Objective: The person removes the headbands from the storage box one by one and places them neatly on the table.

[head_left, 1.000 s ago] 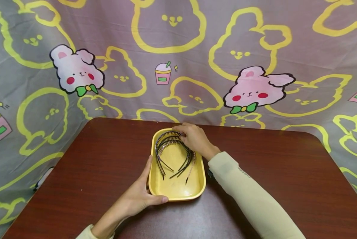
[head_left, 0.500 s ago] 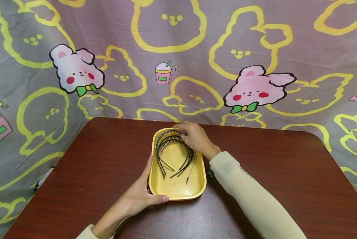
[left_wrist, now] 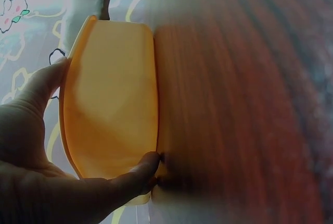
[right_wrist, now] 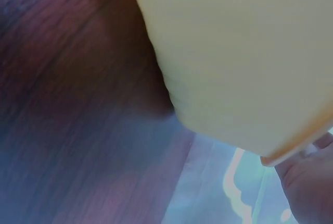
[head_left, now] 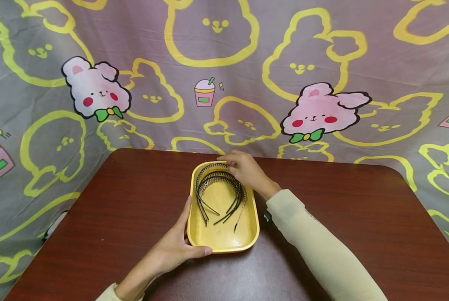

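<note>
- Left hand [head_left: 174, 246] grips the yellow tray [head_left: 217, 237] at its near left corner, just below the centre of the frame; the thumb lies across the near edge, the fingers along the left side; the left wrist view shows thumb and fingers spread wide against rim and wall
- Right hand [head_left: 247, 170], just above the centre of the frame, reaches over the tray's far right corner; thumb and fingertips pinch the outermost headband [head_left: 196, 184] at the upper right of its arch, though the exact contact is partly hidden
- Dark, toothed headbands [head_left: 240, 195] lie nested inside the tray, toward its upper half; their arches face the top of the frame, their tips point down; one slim arm with a pinkish tint runs down on the right
- The right wrist view is filled at upper right by the tray's pale outer wall; part of the hand shows at lower right, against the rim
- Pale sleeves [head_left: 323, 246] enter from the lower edge; a small dark object [head_left: 267, 215] sits beneath the right cuff
- Reddish-brown table [head_left: 344, 217] spreads across the lower half; patterned fabric [head_left: 243, 50] with rabbit heads [head_left: 100, 92] hangs behind it
</note>
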The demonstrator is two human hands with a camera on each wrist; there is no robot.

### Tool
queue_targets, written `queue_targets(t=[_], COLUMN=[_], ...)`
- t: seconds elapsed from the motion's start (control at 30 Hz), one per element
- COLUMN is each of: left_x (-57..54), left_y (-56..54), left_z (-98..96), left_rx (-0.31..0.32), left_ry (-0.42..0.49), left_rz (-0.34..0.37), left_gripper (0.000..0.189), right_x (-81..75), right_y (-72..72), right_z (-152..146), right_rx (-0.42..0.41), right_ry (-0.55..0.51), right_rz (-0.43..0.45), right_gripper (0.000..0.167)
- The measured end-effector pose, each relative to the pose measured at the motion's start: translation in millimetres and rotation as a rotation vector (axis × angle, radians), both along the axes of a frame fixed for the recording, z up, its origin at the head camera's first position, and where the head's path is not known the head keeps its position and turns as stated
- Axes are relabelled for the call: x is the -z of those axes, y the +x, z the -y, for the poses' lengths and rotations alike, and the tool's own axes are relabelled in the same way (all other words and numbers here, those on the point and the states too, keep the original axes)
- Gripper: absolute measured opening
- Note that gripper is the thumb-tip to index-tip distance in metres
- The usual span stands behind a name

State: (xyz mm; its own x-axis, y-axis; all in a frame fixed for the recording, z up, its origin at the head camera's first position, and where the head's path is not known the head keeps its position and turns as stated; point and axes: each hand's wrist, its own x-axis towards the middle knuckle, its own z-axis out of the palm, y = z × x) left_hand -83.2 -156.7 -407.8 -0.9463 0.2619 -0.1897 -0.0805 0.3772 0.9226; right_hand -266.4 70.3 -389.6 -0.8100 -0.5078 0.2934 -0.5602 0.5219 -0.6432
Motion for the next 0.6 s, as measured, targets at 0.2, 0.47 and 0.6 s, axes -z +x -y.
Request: queue_targets(t=[0.2,0.47,0.6], left_x=[0.1,-1.1,-1.5], left_y=[-0.2,-0.2,-0.5], left_z=[0.0,-0.2,-0.4], left_rx=[0.006,0.000,0.004], left_ry=[-0.020,-0.020,-0.013], left_rz=[-0.015,-0.005,-0.007], left_gripper=[0.142,0.143,0.142], right_x=[-3.0,-8.8,-11.5], right_y=[-0.2,1.5,1.7], right_z=[-2.5,-3.6,-5.8], right_rx=[0.004,0.020,0.033], right_ry=[-0.044,-0.072,-0.092], right_rz=[0.060,0.140,0.174], right_gripper=[0.038,0.032,0.033])
